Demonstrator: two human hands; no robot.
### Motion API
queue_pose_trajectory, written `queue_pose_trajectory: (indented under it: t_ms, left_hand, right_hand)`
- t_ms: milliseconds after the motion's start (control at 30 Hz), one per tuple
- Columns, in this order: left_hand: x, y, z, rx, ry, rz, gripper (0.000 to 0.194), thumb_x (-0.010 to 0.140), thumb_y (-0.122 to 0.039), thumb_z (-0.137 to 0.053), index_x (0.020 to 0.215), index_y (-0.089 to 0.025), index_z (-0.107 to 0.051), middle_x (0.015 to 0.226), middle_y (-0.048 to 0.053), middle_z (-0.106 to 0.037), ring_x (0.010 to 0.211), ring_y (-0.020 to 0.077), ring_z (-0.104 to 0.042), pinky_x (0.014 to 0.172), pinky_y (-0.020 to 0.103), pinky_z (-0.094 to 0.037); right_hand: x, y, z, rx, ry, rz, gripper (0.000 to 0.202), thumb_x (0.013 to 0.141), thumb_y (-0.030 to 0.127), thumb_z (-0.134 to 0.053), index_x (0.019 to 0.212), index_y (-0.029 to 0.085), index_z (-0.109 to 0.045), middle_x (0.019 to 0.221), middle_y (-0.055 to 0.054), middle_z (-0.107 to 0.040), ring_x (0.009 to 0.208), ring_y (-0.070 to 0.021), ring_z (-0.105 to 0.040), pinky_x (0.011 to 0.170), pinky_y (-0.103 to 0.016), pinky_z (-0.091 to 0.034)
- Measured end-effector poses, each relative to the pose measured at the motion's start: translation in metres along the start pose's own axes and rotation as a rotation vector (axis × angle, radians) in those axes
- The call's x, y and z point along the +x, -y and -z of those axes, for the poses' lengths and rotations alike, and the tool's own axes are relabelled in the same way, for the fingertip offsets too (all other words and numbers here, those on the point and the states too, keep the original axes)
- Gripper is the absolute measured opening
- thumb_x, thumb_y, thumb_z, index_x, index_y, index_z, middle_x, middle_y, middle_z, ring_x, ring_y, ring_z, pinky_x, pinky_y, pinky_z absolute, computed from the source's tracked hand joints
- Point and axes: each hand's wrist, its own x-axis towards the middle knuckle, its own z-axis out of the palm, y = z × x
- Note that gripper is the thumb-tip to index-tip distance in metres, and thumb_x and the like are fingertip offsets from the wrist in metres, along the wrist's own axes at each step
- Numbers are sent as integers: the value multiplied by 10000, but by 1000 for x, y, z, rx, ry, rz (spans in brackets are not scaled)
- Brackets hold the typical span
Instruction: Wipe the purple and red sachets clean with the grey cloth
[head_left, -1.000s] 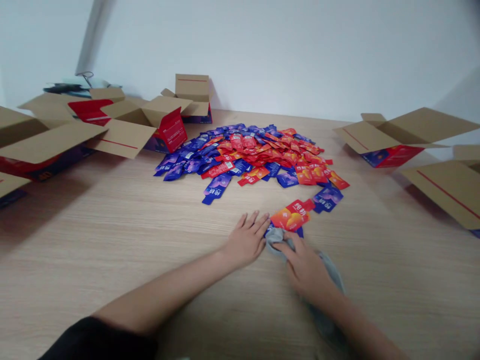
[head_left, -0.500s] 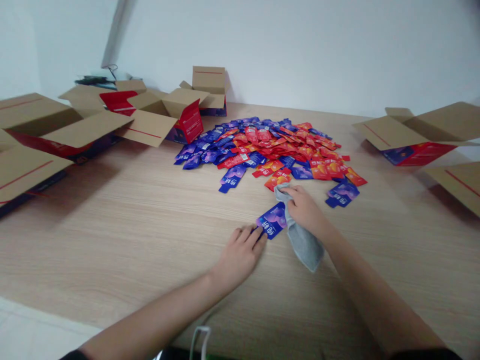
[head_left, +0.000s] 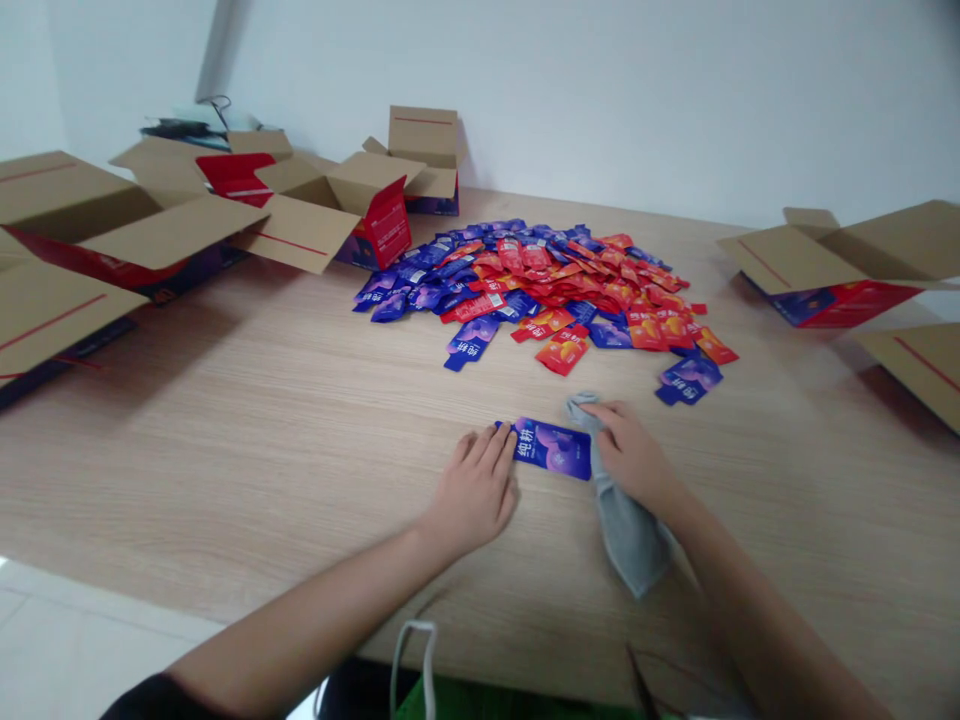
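Observation:
A blue and purple pouch [head_left: 553, 449] lies flat on the table in front of me, its narrow neck to the left. The fingers of my left hand [head_left: 480, 480] are closed over that neck and hold the pouch against the tabletop; the thumb side is partly hidden. In my right hand [head_left: 634, 455] a grey cloth [head_left: 634, 540] is bunched at the fingertips and hangs toward me. The cloth touches or nearly touches the pouch's right end. Beyond both hands spreads a heap of blue and red-orange pouches [head_left: 555, 275].
Open cardboard boxes stand on the left [head_left: 195, 235], at the back [head_left: 435, 185] and on the right [head_left: 832, 300]. A single blue pouch [head_left: 690, 380] lies right of the heap, another [head_left: 472, 342] at its front left. A white wall [head_left: 637, 100] rises behind the table [head_left: 262, 450].
The pouch under my left hand has turned to lie nearly level across the table. My right hand and the cloth have moved slightly right and nearer to me. The view has shifted slightly.

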Motion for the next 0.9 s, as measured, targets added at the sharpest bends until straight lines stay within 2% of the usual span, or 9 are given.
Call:
queue_pose_trajectory:
  t_ms: [100,167,300,433,533,667,733,800,900]
  left_hand:
    - [-1,-1,-1,-12,-6,29,561,976,-349,-373,1478,-102,-406,1548,143,-402,1422,316,-353,1152,518,-282]
    - [-1,-1,-1,-21,2,40,564,972,-355,-379,1478,-108,-410,1545,138,-409,1431,325,-333,1146,531,-289]
    - [1,-1,2,-20,27,24,522,948,-371,-425,1377,-93,-529,1475,167,-485,1414,346,-350,1146,534,-294]
    - [4,-1,4,-28,44,46,508,958,-360,-413,1398,-126,-513,1483,131,-490,1405,323,-374,1129,514,-325]
    - [6,0,3,-42,47,51,546,962,-355,-404,1474,-164,-422,1538,87,-432,1410,310,-370,1124,513,-332]
    - [5,1,2,-52,40,39,541,969,-363,-400,1471,-163,-427,1541,85,-428,1409,318,-367,1124,521,-325]
    - [4,0,0,-52,30,41,542,976,-374,-390,1475,-165,-422,1548,86,-418,1418,318,-355,1135,525,-310]
    - [3,-2,-2,-50,23,48,546,982,-383,-376,1481,-164,-413,1566,84,-389,1434,320,-332,1148,536,-288]
    - [2,-5,-6,-45,12,64,563,983,-382,-360,1496,-153,-385,1593,80,-335,1454,332,-291,1159,562,-258]
  right_hand:
    - [9,34,0,39,-132,11,473,875,132,-360,1270,196,-612,1182,-110,-578,1090,-221,-566,975,-376,-457]
    - [8,63,-12,-17,-146,58,483,890,149,-369,1314,216,-590,1279,-118,-543,1121,-239,-537,965,-387,-442]
    - [0,96,-49,-257,45,151,432,932,286,-421,1333,248,-578,1437,-95,-496,1086,-296,-490,915,-467,-394]
    - [-7,80,-55,-377,69,110,446,949,318,-410,1368,246,-543,1470,-93,-478,1088,-313,-469,895,-480,-366]
    - [-19,49,-43,-444,1,-5,466,928,247,-413,1378,226,-534,1438,-115,-490,1074,-322,-474,890,-480,-376]
    - [-31,3,-23,-430,-28,-94,481,902,173,-398,1365,164,-527,1358,-161,-503,1047,-297,-501,900,-450,-414]
    - [-28,-10,-13,-398,-36,-120,472,891,156,-387,1339,151,-538,1275,-170,-522,1011,-282,-520,894,-440,-434]
    - [-20,-7,-6,-352,-102,-149,480,882,141,-375,1335,157,-535,1187,-162,-534,1009,-279,-528,901,-440,-442]
    - [-7,28,-10,-294,-204,-102,534,882,132,-375,1398,209,-487,1246,-155,-508,1095,-285,-507,939,-442,-427]
